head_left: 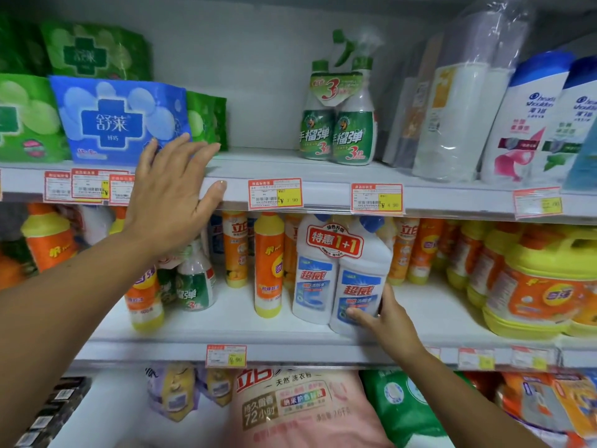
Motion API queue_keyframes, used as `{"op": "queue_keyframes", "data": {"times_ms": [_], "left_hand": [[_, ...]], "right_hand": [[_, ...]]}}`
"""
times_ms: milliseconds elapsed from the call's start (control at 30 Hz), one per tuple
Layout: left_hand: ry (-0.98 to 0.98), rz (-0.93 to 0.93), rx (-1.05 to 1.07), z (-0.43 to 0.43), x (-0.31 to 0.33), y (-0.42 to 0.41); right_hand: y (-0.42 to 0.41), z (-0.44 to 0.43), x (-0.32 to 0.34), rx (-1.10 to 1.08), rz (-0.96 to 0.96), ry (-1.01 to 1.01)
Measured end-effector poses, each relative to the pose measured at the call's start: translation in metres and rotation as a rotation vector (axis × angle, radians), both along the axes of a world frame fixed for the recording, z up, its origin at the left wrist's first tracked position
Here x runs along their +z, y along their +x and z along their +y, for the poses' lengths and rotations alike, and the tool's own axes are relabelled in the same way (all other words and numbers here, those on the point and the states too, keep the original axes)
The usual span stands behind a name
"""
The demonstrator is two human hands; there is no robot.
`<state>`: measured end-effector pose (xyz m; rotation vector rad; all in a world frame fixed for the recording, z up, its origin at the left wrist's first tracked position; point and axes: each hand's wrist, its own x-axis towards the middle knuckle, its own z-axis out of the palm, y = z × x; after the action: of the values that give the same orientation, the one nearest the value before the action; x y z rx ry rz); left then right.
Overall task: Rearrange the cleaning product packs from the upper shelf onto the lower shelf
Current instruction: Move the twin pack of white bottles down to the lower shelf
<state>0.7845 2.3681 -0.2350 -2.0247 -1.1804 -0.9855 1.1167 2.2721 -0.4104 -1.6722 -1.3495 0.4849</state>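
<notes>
Down on the lower shelf (226, 321), my right hand (389, 321) wraps its fingers (358, 315) around the glossy white twin pack (339, 273), upright near the front lip. My left hand (171, 192) lies spread, fingers wide, over the upper shelf (274, 163) edge, touching a soft blue pack (119, 121). Bare shelf separates it from the green spray pack (339, 124).

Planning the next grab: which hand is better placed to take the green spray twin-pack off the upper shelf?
Probably the left hand: open, already at the upper shelf edge. The right hand grips the white twin-pack below; green twin-pack stands free.
</notes>
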Motion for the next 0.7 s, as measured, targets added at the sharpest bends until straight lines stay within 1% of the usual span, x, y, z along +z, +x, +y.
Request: {"op": "queue_keyframes", "data": {"times_ms": [67, 200, 267, 300, 333, 400, 467, 567, 600, 633, 700], "left_hand": [[0.001, 0.000, -0.003, 0.000, 0.000, 0.000], [-0.013, -0.004, -0.005, -0.002, 0.000, 0.000], [-0.029, 0.000, -0.001, -0.003, 0.001, 0.000], [-0.036, 0.002, -0.001, -0.004, 0.001, 0.000], [-0.040, 0.004, 0.000, -0.005, 0.002, -0.001], [-0.045, 0.006, -0.002, -0.006, 0.001, -0.001], [-0.050, 0.003, -0.004, -0.007, 0.001, -0.001], [-0.076, 0.010, -0.005, -0.009, 0.004, -0.002], [-0.082, 0.012, -0.007, -0.009, 0.004, -0.003], [-0.085, 0.011, -0.011, -0.010, 0.005, -0.003], [-0.088, 0.008, -0.018, -0.010, 0.005, -0.003]], "right_hand": [[-0.003, 0.001, 0.002, -0.016, -0.037, -0.022], [-0.012, 0.001, 0.008, -0.026, -0.042, -0.081], [-0.019, -0.010, 0.013, -0.071, -0.073, -0.086], [-0.023, -0.020, 0.016, -0.120, -0.083, -0.056], [-0.029, -0.033, 0.020, -0.179, -0.104, -0.005], [-0.039, -0.057, 0.029, -0.248, -0.203, 0.171], [-0.053, -0.073, 0.059, -0.197, -0.261, 0.390], [-0.068, -0.073, 0.132, -0.095, -0.347, 0.702], [-0.071, -0.067, 0.157, -0.085, -0.376, 0.751], [-0.073, -0.058, 0.182, -0.083, -0.406, 0.758], [-0.072, -0.029, 0.225, -0.097, -0.481, 0.676]]}}
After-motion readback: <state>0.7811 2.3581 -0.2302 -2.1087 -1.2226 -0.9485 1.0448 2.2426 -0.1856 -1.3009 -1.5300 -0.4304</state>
